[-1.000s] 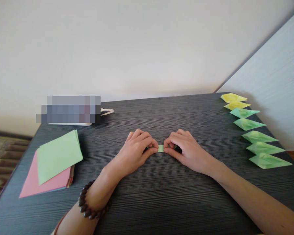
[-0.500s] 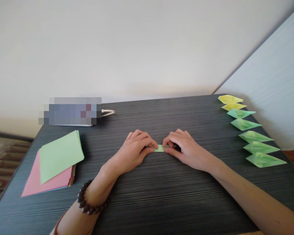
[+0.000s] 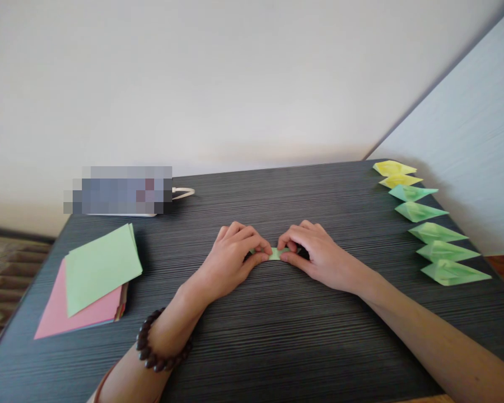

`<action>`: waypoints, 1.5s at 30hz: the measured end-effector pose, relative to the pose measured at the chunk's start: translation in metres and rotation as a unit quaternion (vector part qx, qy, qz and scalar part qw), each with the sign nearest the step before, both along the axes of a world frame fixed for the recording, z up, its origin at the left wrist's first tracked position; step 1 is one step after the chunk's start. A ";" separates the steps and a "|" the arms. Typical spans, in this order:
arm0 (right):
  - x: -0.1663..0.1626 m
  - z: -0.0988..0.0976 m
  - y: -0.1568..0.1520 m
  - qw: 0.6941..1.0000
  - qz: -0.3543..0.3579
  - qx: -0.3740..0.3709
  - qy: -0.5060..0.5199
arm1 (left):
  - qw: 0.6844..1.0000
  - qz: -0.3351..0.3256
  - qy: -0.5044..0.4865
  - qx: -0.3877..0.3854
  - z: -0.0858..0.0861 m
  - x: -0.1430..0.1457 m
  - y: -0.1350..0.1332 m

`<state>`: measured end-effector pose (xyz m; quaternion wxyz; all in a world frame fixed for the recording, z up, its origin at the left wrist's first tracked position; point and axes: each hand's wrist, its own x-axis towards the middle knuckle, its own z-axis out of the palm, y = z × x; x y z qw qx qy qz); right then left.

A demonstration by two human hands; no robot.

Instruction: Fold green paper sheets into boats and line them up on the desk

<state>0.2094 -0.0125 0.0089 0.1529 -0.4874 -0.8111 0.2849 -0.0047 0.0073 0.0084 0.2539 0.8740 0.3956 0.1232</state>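
A narrow folded strip of light green paper (image 3: pixel 274 254) lies at the middle of the dark table (image 3: pixel 252 336). My left hand (image 3: pixel 237 258) pinches its left end between thumb and fingers. At the right end, my right hand (image 3: pixel 308 250) pinches it the same way, with the fingertips of both hands close together. Only a short middle part of the strip shows clearly; my fingers cover most of the rest. A dark beaded bracelet (image 3: pixel 145 350) circles my left wrist.
On the left, light green sheets (image 3: pixel 105 268) overlap a stack topped with pink paper (image 3: pixel 52 308). Behind them stands a blurred-out device (image 3: pixel 121 193) with a white cable (image 3: pixel 185 193). Several folded paper boats, yellow (image 3: pixel 395 168) and green (image 3: pixel 456 272), line the right edge. A wall (image 3: pixel 235 84) rises behind.
My left fingertips have slid slightly right along the strip, narrowing the gap between my hands. The view has shifted very slightly. Both hands keep their pinch on the paper.
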 end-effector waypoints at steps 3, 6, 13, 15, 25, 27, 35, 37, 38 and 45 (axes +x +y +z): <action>0.001 0.000 -0.001 1.000 0.004 0.008 -0.001 | 1.000 0.007 -0.001 -0.001 0.000 -0.001 0.000; 0.001 0.000 -0.002 0.999 0.001 0.036 0.002 | 1.000 0.009 -0.009 0.006 0.001 -0.003 0.000; 0.001 -0.003 -0.003 0.998 0.013 0.056 -0.003 | 1.000 -0.014 -0.012 0.025 -0.002 -0.005 0.001; 0.001 -0.004 -0.003 0.998 0.010 0.058 -0.006 | 0.999 -0.009 -0.013 0.030 -0.002 -0.005 0.001; -0.003 -0.003 -0.002 0.999 -0.001 0.035 -0.009 | 1.000 -0.001 -0.001 0.017 -0.002 -0.001 0.000; -0.001 -0.002 -0.001 1.000 0.003 0.025 0.001 | 1.000 -0.005 0.001 0.014 -0.002 -0.002 0.001; 0.011 0.001 0.006 0.998 0.029 -0.026 0.045 | 0.998 -0.031 -0.026 -0.048 0.003 -0.012 0.009; 0.014 0.003 0.008 0.997 0.037 -0.044 0.057 | 0.998 -0.022 -0.025 -0.052 0.002 -0.012 0.009; 0.016 0.003 0.009 0.996 0.038 -0.052 0.064 | 0.998 -0.020 -0.023 -0.053 0.001 -0.012 0.009; 0.017 0.003 0.009 0.997 0.026 -0.040 0.065 | 0.998 -0.032 -0.030 -0.037 0.001 -0.015 0.007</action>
